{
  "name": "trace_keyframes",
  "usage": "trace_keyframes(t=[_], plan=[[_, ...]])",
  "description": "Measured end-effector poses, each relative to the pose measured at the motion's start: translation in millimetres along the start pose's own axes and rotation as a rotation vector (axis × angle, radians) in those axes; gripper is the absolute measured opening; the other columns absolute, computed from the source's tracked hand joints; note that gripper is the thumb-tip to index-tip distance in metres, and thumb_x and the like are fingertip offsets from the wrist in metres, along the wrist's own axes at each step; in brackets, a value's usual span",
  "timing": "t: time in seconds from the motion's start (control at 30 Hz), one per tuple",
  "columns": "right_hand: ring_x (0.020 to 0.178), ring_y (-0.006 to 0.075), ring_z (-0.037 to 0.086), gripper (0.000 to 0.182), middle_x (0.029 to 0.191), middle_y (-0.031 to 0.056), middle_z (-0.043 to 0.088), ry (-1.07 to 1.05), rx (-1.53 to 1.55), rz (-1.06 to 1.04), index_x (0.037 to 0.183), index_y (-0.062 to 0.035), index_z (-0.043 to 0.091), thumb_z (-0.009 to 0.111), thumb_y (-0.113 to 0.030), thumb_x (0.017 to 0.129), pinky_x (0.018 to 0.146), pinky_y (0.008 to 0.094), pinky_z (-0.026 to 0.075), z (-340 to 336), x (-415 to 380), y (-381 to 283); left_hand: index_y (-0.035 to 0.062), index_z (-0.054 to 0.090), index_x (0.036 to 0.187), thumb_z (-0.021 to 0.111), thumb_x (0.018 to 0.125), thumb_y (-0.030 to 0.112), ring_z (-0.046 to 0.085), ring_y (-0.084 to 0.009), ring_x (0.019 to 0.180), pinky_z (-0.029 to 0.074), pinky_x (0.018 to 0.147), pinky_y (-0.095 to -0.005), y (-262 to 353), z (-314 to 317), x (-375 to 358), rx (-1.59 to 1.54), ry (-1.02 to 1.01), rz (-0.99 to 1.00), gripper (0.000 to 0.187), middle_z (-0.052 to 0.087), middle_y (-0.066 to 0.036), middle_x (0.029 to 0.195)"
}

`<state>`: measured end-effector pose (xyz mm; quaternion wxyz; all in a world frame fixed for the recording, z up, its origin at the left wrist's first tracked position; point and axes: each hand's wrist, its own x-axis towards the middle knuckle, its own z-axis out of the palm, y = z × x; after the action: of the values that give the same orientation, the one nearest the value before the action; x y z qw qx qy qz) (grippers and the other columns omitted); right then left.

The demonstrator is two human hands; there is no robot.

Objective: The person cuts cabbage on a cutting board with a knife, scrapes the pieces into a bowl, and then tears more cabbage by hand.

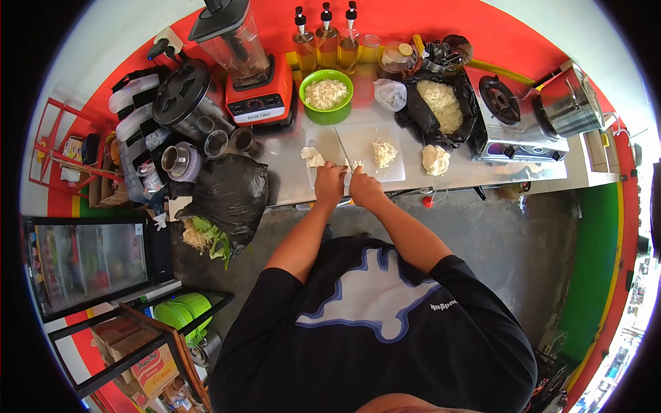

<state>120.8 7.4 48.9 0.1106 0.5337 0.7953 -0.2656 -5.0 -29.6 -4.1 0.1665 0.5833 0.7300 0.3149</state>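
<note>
My right hand is closed round the handle of a knife, whose blade points away from me over a white cutting board. Just left of the blade, my left hand has its fingers bent and pressed together on the board; whatever is under them is mostly hidden. Thin pale shreds lie by the knife. To the right on the board is a heap of shredded pale vegetable, which looks like cabbage. A larger uncut pale piece lies at the board's left side.
Behind the board stands a green bowl of pale shreds. A pale chunk sits right of the board, below a black bag of shreds. A red blender, a stove and a black plastic bag flank the metal counter.
</note>
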Motion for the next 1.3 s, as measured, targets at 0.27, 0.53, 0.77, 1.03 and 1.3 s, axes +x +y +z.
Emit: trace_keyframes(t=[0.27,0.53,0.77,1.03,1.3], plan=[[0.106,0.0442,0.069,0.035,0.11,0.0315,0.068,0.007,0.053,0.024,0.121,0.0057,0.042,0.057,-0.009,0.093,0.091,0.0494,0.056,4,1,-4,0.0131,0.079,0.108,0.066,0.086,0.005,0.058,-0.0331,0.096,0.049,0.089,-0.0406,5,-2,-7,-0.027,0.062,-0.018,0.026,0.067,-0.009,0.096],[0.102,0.039,0.072,0.031,0.106,0.0266,0.071,0.016,-0.039,0.02,0.118,0.0041,0.043,0.056,-0.013,0.095,0.087,0.0451,0.059,16,-12,-1,0.0135,0.079,0.107,0.069,0.086,0.007,0.06,-0.0317,0.099,0.051,0.088,-0.04,4,-1,-6,-0.015,0.065,-0.062,0.025,0.068,-0.007,0.099],[0.104,0.045,0.069,0.032,0.109,0.0301,0.069,0.024,0.011,-0.016,0.119,0.0039,0.042,0.056,-0.011,0.095,0.088,0.0482,0.057,2,-3,-4,0.0128,0.078,0.103,0.07,0.085,0.009,0.061,-0.0304,0.102,0.053,0.086,-0.0412,6,-3,-6,0.044,0.054,-0.05,0.02,0.069,-0.005,0.101],[0.103,0.042,0.07,0.031,0.109,0.0287,0.07,0.05,0.004,0.001,0.118,0.0036,0.043,0.056,-0.01,0.094,0.088,0.0477,0.057,10,0,-5,0.0113,0.075,0.098,0.069,0.086,0.01,0.063,-0.032,0.099,0.054,0.082,-0.0436,16,-6,-10,0.108,0.11,-0.088,0.014,0.07,-0.007,0.099],[0.099,0.0409,0.072,0.029,0.105,0.0269,0.072,0.034,-0.023,0.033,0.116,0.0034,0.043,0.057,-0.009,0.094,0.086,0.0458,0.058,12,-10,-8,0.0098,0.073,0.09,0.065,0.089,0.011,0.063,-0.0306,0.101,0.055,0.084,-0.0437,19,-14,-5,0.153,-0.029,-0.114,0.008,0.068,-0.006,0.1]])
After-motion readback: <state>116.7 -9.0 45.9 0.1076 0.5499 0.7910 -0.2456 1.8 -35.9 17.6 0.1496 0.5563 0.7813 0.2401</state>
